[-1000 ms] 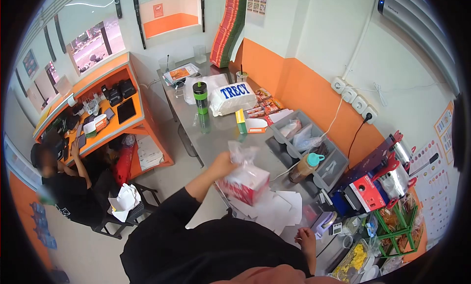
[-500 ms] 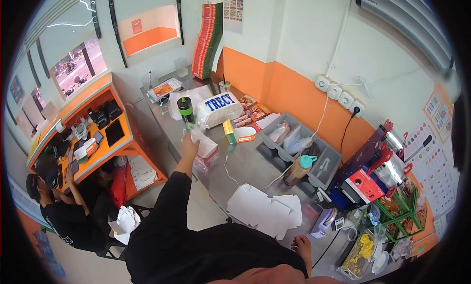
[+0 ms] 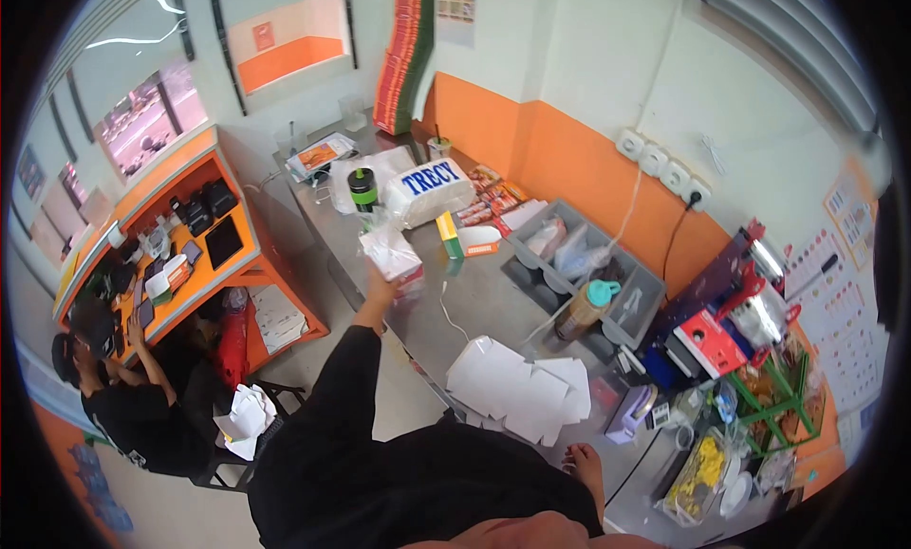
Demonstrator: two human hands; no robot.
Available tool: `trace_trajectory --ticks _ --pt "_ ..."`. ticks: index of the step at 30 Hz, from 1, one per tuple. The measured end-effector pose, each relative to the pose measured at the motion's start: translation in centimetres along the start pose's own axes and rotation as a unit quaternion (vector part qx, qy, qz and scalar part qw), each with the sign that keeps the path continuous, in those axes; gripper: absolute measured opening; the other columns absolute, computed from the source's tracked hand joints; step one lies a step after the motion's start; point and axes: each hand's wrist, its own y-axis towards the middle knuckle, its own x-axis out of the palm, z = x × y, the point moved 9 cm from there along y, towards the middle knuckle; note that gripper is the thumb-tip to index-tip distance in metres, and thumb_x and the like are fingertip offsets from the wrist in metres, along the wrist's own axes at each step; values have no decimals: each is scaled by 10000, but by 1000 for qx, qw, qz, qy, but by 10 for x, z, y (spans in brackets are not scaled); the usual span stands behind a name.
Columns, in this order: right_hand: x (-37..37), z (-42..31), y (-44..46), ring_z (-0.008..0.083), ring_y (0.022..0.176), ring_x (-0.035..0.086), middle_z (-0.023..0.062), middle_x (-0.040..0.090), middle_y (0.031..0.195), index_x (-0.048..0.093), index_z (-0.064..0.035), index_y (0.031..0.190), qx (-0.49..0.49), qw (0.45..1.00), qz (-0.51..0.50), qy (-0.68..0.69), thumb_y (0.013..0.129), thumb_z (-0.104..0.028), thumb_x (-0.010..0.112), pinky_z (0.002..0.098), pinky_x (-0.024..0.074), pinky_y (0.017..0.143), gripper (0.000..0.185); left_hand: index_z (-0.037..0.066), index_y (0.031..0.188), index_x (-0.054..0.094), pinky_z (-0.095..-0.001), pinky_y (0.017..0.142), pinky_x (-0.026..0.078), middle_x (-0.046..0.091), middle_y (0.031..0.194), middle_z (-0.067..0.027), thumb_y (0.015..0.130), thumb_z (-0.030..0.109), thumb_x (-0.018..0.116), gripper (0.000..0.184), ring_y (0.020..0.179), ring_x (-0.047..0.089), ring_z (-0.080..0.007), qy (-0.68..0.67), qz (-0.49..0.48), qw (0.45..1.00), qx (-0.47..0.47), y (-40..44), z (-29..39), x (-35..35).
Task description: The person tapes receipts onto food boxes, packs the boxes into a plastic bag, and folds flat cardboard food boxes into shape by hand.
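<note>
Plastic-wrapped pack point(image 3: 391, 253), white above and red at its lower side, is at the left edge of the metal table point(image 3: 418, 312); whether it rests on the surface or is held just above it cannot be told. Left hand point(image 3: 381, 288): against the pack's near side, arm extended, fingers largely hidden; cannot tell if they are clamped on it. Just beyond the pack: dark bottle with a green band point(image 3: 362, 188), upright. To the bottle's right, white TRECY package point(image 3: 418, 207); nearer and further right, yellow-and-green carton point(image 3: 450, 236), standing. Right hand point(image 3: 585, 465): at the near side of the table, fingers partly curled; cannot tell whether they close on anything. Nearest items: flat white sheets point(image 3: 503, 388), overlapping, to its far left; purple object point(image 3: 631, 411) to its far right.
</note>
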Motion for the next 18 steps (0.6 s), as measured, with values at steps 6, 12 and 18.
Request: trace_trajectory --ticks 6,12,18 --pt "-20 31 -4 170 774 612 69 610 919 577 -37 1042 -12 1000 -9 8 962 -244 557 305 513 668 223 -113 1393 327 -420 1070 351 434 1380 -291 807 301 730 823 1284 437 -397 111 -79 988 -77 -51 52 -18" --pt "-25 23 -7 164 864 614 89 627 1028 520 -37 1167 -38 999 -14 -14 961 -293 574 327 517 702 333 -120 1391 332 -436 1063 364 448 1364 -327 937 337 575 689 1267 468 -417 73 -246 964 -72 -201 53 89" --pt "18 24 48 178 921 630 88 622 1096 490 -14 1242 -9 988 -108 -106 961 -330 583 348 528 736 433 -98 1289 437 -482 952 444 548 1209 -327 912 288 595 561 1110 551 -461 114 -259 958 -45 -252 85 111"
